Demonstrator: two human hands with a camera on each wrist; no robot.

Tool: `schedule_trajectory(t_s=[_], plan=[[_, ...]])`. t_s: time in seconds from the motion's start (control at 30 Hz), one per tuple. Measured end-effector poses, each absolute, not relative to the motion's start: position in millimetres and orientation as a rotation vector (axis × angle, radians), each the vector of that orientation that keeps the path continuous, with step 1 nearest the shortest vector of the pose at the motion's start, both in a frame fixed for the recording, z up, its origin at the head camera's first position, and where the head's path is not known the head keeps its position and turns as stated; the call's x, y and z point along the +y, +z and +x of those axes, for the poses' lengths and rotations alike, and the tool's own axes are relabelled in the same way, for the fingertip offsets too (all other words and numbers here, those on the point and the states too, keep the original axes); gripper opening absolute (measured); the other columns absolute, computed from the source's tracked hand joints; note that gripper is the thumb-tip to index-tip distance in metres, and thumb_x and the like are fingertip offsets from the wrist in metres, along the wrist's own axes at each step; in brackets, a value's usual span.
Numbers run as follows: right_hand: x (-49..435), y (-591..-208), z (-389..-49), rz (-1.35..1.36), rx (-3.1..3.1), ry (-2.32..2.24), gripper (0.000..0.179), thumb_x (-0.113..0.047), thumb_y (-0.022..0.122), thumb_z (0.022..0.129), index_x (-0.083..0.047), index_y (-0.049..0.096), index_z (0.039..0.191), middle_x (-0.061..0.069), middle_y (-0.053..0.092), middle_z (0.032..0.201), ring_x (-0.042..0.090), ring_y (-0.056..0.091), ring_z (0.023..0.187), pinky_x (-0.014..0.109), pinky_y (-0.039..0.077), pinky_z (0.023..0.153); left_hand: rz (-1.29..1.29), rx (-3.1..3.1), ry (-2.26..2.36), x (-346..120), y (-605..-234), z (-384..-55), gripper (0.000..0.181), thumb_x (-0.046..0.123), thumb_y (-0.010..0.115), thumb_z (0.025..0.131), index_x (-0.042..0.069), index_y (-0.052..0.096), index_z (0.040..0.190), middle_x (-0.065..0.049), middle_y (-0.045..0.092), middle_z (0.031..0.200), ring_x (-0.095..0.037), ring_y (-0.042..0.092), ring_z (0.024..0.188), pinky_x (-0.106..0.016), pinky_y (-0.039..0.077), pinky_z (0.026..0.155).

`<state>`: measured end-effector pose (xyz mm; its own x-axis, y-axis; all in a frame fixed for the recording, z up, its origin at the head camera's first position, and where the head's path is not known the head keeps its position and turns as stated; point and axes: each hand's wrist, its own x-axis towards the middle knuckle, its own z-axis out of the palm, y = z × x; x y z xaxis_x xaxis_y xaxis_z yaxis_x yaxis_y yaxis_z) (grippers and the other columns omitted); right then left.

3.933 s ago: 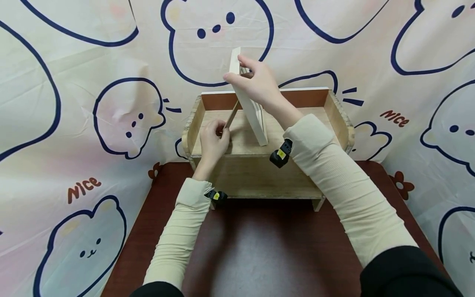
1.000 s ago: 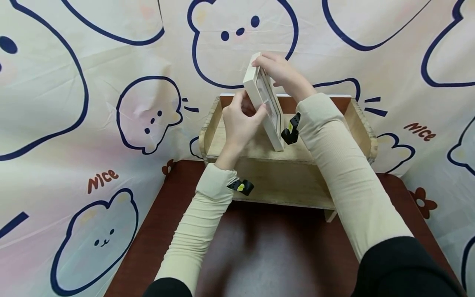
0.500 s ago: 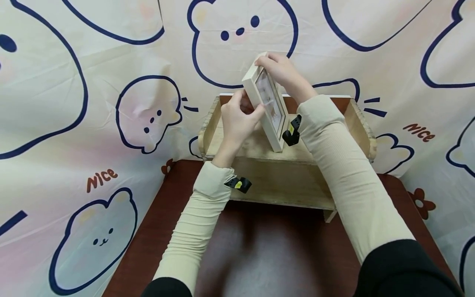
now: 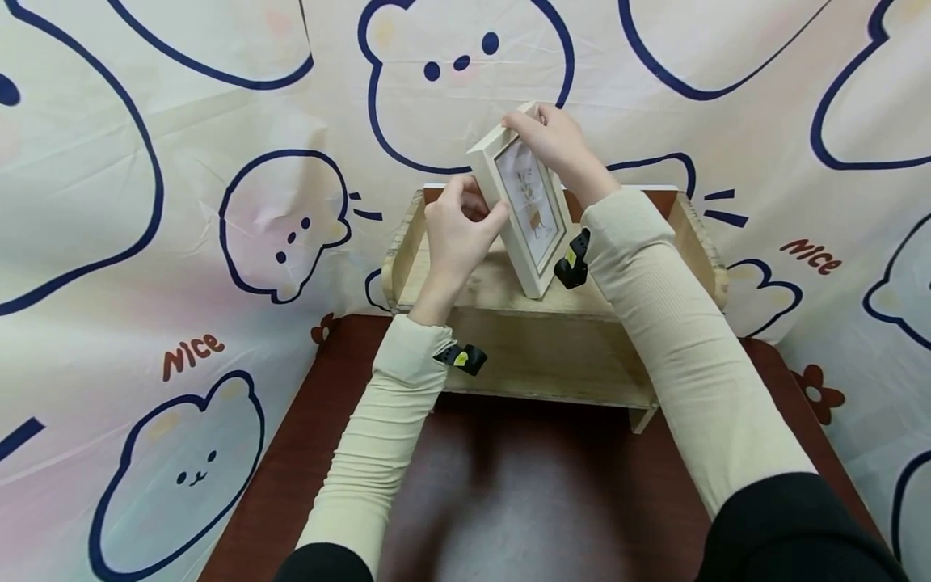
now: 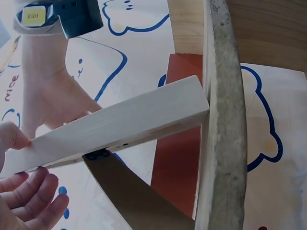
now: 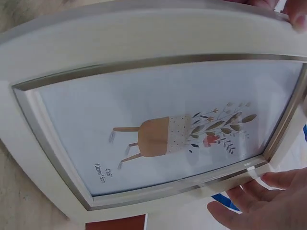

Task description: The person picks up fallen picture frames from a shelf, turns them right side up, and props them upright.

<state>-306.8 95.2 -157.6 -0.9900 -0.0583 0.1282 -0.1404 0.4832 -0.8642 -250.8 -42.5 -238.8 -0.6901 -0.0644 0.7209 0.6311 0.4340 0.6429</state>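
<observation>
A cream photo frame [image 4: 533, 198] stands tilted on the upper board of a small wooden shelf [image 4: 483, 283]. Its glazed front shows a print [image 6: 153, 136] of a brown legged vase with flowers. My right hand [image 4: 563, 149] grips the frame near its top right. At the left side my left hand [image 4: 461, 230] holds the edge, thumb against it and fingers [image 5: 36, 196] toward the back. Behind the frame a brown stand leg [image 5: 129, 191] sticks out at an angle, seen in the left wrist view.
The shelf has raised side walls [image 4: 694, 242] and a reddish-brown back strip [image 4: 658, 198]. Beneath it lies a dark red-brown table [image 4: 531, 485]. A cloth [image 4: 291, 105] printed with bear outlines hangs behind and at both sides.
Earlier my left hand pinched the stand leg behind the frame; now it is on the frame's left edge. The frame has turned, so its picture faces more toward the head camera.
</observation>
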Motion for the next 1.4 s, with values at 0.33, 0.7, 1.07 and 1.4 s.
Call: schedule_trajectory(t_s=[0.33,0.7,1.07,1.4], plan=[[103.7,-167.8,-309.6,0.118,-2.564,1.556,0.048,-0.053,0.046,0.088,-0.02,0.051,0.122,0.004,0.05,0.12,0.016,0.048,0.104,0.032,0.04,0.09,-0.48,-1.97,-1.299,-46.8,-240.0,-253.4,0.019,0.009,0.063,0.075,-0.001,0.06,0.092,-0.01,0.063,0.065,-0.014,0.058,0.056,-0.019,0.045,0.055],[124.5,-187.9,-320.7,0.097,-2.551,1.638,0.04,-0.033,0.04,0.096,-0.004,0.055,0.119,0.008,0.053,0.114,0.015,0.047,0.103,0.032,0.039,0.091,-0.495,-2.01,-1.29,-48.8,-237.4,-253.6,0.02,0.009,0.06,0.076,-0.002,0.059,0.092,-0.011,0.063,0.066,-0.016,0.058,0.058,-0.019,0.044,0.056],[137.8,-204.5,-324.5,0.118,-2.656,1.587,0.043,-0.033,0.038,0.097,-0.001,0.051,0.124,0.012,0.048,0.128,0.019,0.043,0.118,0.034,0.035,0.098,-0.476,-2.013,-1.285,-49.0,-237.9,-255.2,0.022,0.01,0.06,0.076,-0.003,0.062,0.095,-0.012,0.064,0.067,-0.017,0.058,0.059,-0.02,0.044,0.057],[146.9,-207.1,-323.4,0.024,-2.596,1.678,0.046,-0.035,0.044,0.095,-0.006,0.048,0.131,0.01,0.046,0.132,0.017,0.04,0.121,0.032,0.032,0.101,-0.436,-2.118,-1.25,-54.2,-232.3,-261.2,0.03,0.011,0.059,0.078,-0.003,0.062,0.105,-0.012,0.066,0.074,-0.017,0.06,0.064,-0.023,0.046,0.059]])
